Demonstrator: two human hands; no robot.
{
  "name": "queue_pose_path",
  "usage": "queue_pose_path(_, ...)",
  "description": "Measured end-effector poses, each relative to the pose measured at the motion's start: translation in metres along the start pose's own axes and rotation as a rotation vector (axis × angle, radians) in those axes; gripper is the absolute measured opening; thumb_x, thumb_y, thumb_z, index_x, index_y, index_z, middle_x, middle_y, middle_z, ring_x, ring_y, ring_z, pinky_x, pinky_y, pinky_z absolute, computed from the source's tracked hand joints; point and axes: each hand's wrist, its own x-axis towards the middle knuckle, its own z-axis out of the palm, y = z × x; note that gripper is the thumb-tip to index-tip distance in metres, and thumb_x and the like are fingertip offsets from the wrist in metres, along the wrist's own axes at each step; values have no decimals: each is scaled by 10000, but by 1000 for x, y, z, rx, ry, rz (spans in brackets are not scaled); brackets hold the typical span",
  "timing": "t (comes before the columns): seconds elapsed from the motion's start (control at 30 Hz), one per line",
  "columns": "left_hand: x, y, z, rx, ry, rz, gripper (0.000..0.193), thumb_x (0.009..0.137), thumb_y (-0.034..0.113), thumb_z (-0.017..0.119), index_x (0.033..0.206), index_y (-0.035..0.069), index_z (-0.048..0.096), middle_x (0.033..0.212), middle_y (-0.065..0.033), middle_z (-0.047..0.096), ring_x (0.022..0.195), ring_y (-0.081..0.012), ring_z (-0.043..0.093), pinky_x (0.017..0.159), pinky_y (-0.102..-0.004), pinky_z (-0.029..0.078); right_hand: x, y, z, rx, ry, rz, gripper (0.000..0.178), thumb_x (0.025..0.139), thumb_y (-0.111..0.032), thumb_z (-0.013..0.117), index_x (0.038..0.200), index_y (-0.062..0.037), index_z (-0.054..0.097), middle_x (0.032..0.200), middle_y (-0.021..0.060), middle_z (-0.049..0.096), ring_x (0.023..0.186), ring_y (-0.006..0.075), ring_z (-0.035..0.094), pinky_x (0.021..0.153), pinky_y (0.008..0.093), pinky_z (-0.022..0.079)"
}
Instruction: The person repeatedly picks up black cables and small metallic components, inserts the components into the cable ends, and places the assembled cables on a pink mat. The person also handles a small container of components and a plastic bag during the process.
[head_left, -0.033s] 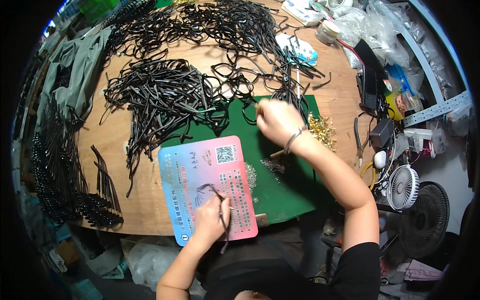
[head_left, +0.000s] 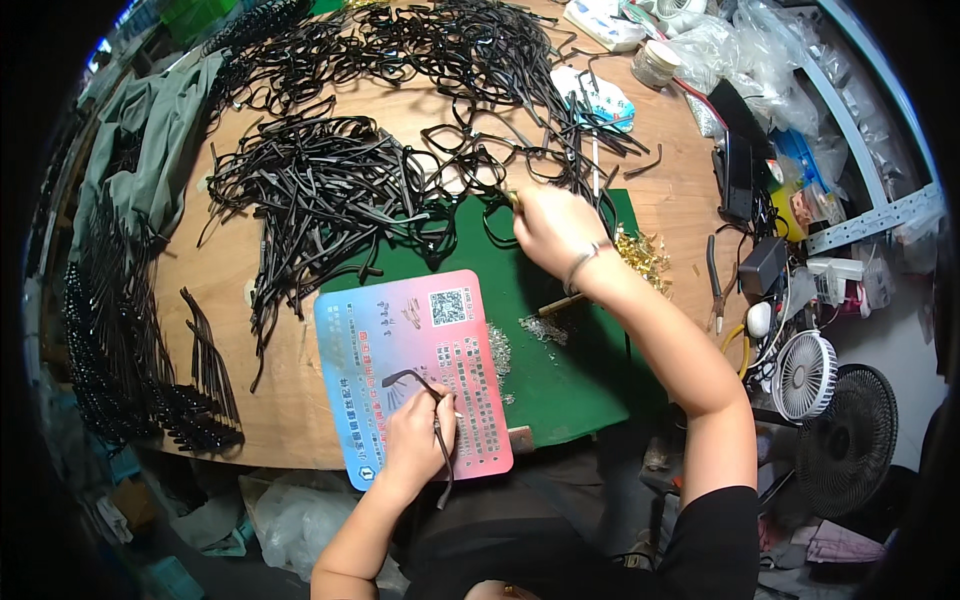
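My left hand (head_left: pixel 418 438) is closed above the printed mat, its fingers pinching a slim black eyeglass temple (head_left: pixel 445 465). The temple's curved tip lies over the pink and blue mat (head_left: pixel 345 335). A thin pale tip shows by those fingers, too small to name. Farther off, at the edge of the green mat (head_left: pixel 595 390), my right hand (head_left: pixel 560 232) is closed. Something yellowish shows at its fingertips, and I cannot make it out. Just left of it is a black eyeglass frame (head_left: pixel 495 222), partly hidden.
Loose black temples (head_left: pixel 320 190) lie heaped at the left, with many eyeglass frames (head_left: pixel 370 60) behind. Small clear bits (head_left: pixel 500 350) and golden bits (head_left: pixel 645 262) sit on the green mat. Pliers (head_left: pixel 714 285), a white fan (head_left: pixel 804 375) and a black fan (head_left: pixel 850 440) are at the right.
My right hand has turned and shifted slightly, with its wrist a little higher. In my left hand the temple has shifted slightly, its curved end swinging left.
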Motion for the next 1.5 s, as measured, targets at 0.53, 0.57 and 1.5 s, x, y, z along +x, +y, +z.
queue_pose_path(0.53,-15,-5,9,-266,84,-84,90,841,49,605,900,-19,604,759,-110,639,659,-179,641,607,-270,499,-42,25,-30,1282,-636,469,184,787,-206,614,855,-35,601,662,47,588,485,116,532,417,260,430)
queue_pose_path(0.57,-15,-3,8,-285,98,-93,91,836,60,612,888,-15,608,775,-123,640,647,-203,639,595,-287,493,-65,15,-33,1219,-700,473,191,794,-209,614,858,-30,602,666,47,593,510,123,548,432,266,440)
queue_pose_path(1.5,-8,12,28,-229,117,-128,56,923,26,486,959,-15,491,717,-51,537,593,-87,596,534,-211,505,-184,-39,21,238,-185,-182,391,793,-209,625,1140,-64,517,747,106,523,579,257,599,496,348,506)
